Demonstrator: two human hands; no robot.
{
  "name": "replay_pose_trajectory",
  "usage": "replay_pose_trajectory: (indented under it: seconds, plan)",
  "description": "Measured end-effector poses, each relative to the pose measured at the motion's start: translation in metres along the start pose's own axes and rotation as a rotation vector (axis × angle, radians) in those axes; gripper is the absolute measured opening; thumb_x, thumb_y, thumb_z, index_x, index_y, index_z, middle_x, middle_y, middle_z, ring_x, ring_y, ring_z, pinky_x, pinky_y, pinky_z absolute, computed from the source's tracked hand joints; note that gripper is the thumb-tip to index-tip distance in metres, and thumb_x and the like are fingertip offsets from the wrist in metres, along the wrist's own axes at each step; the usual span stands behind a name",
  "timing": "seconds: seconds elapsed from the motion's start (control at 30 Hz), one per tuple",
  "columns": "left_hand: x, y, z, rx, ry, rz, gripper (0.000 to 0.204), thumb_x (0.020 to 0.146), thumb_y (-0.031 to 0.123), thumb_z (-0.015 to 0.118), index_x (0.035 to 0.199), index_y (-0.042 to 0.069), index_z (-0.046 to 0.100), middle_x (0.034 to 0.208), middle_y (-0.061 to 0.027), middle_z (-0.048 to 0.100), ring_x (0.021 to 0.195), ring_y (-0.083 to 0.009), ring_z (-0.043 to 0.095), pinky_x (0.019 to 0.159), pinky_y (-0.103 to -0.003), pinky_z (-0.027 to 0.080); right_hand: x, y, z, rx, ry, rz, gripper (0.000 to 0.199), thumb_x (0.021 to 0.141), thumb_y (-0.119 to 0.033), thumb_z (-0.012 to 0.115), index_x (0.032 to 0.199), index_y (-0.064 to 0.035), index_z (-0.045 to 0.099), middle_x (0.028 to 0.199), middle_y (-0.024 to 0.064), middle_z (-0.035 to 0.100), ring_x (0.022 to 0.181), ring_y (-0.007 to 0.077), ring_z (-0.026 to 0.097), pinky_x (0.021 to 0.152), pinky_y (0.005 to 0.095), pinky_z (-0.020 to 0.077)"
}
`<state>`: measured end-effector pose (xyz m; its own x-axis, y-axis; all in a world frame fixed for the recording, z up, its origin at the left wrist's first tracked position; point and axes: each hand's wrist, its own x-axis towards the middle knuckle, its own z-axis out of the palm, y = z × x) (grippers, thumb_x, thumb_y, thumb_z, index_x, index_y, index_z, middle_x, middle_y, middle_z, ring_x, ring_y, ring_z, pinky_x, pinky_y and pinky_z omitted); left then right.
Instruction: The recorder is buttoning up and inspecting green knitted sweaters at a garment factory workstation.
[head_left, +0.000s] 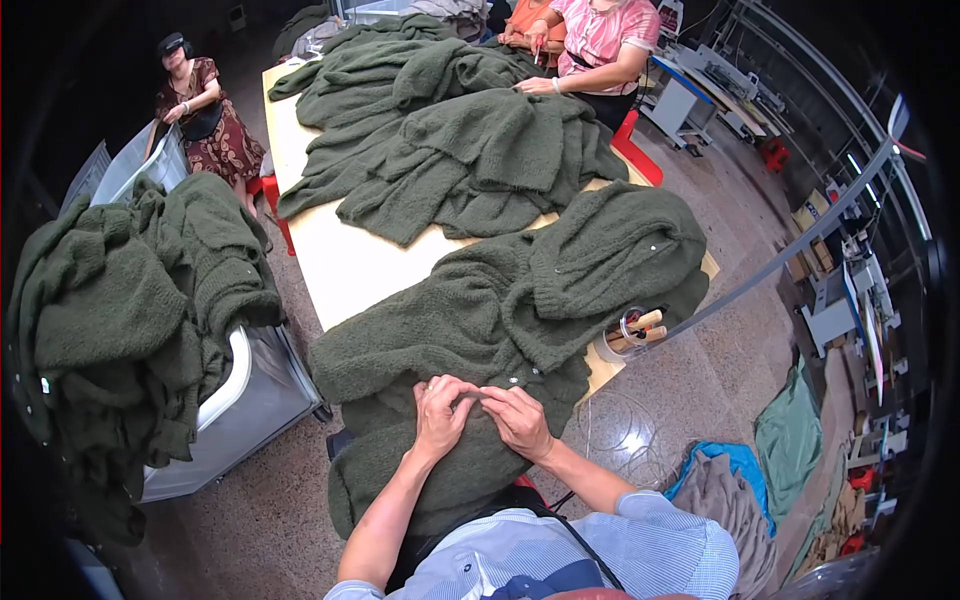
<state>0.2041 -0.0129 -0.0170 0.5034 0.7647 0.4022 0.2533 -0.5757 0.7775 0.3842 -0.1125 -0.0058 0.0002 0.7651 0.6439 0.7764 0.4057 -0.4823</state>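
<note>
A dark green fuzzy knit sweater (425,335) lies across the near end of the table and hangs down over my lap. My left hand (443,412) pinches its fabric with closed fingers. Close beside it, my right hand (517,418) is closed on the same sweater, and the fingertips of both hands almost meet. Whatever small detail sits between those fingertips is hidden. Just beyond my right hand, a few small shiny spots like buttons (514,380) show on the knit.
A clear cup (622,343) of wooden-handled tools stands at the table's right edge. More green sweaters (500,150) are heaped farther along the table (335,270). At left, a grey bin (250,400) overflows with green knits. Co-workers sit at the far end and far left.
</note>
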Motion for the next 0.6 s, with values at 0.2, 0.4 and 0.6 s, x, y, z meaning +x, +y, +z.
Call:
replay_pose_trajectory:
  seconds: [0.2,0.4,0.6]
  plan:
    - [0.001,0.004,0.000,0.079,-0.024,0.036,0.019,0.091,0.008,0.080,0.109,0.014,0.077,0.104,-0.0046,0.072,0.103,-0.0281,0.068,0.097,-0.047,0.043,-0.002,0.001,0.001,0.002,-0.010,-0.017,0.025,0.091,0.004,0.084,0.115,0.0022,0.078,0.120,0.0145,0.078,0.092,0.0321,0.075,0.080,0.0421,0.0631]
    - [0.010,0.007,-0.001,0.138,-0.061,0.058,0.016,0.088,0.011,0.082,0.101,0.010,0.073,0.101,-0.0063,0.070,0.100,-0.0289,0.067,0.094,-0.047,0.042,0.001,0.007,0.001,0.021,0.009,-0.007,0.024,0.090,0.005,0.083,0.113,0.0036,0.077,0.118,0.0158,0.078,0.093,0.0340,0.075,0.080,0.0419,0.0632]
    - [-0.001,0.007,-0.001,0.138,-0.066,0.062,0.017,0.090,0.012,0.082,0.105,0.012,0.075,0.101,-0.0049,0.070,0.102,-0.0286,0.069,0.096,-0.047,0.042,-0.001,0.002,-0.004,0.020,0.005,0.000,0.023,0.091,0.005,0.083,0.113,0.0038,0.077,0.118,0.0165,0.079,0.093,0.0342,0.075,0.080,0.0420,0.0634]
